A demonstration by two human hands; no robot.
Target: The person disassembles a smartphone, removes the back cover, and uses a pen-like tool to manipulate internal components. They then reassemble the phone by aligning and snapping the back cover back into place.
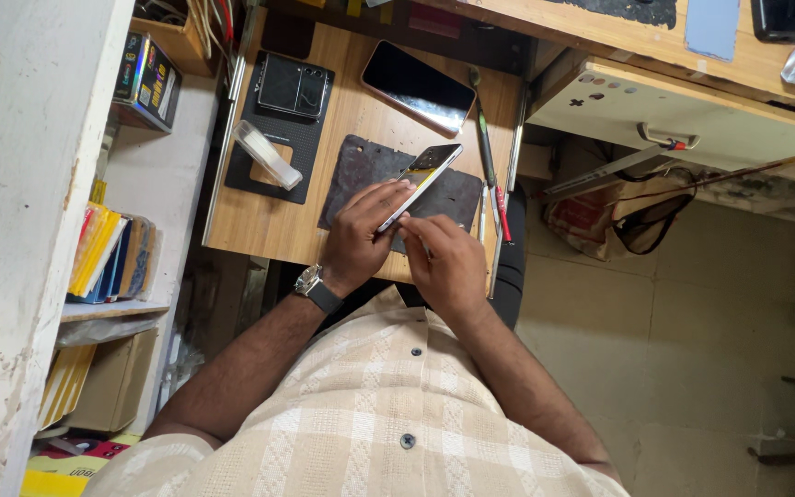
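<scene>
1. The person holds a slim phone tilted on its long edge over the dark work mat, which lies near the middle of the bench. The phone's lower end sits between the 2 hands and its upper end points toward the far right corner of the bench.
2. The left hand wraps the phone from the left, fingers curled along its side – a closed, steadying hold. It should stay firm but light, since a thin phone on edge can flex.
3. The right hand is pinched at the phone's lower edge; whether it holds a small tool there cannot be told. Work at that seam looks best done in short, shallow strokes.
4. Keeping the phone low over the mat would cushion a slip.
5. A second phone lies face up near the far edge, and thin hand tools lie along the mat's right side – close enough to reach, yet also easy to knock.
</scene>
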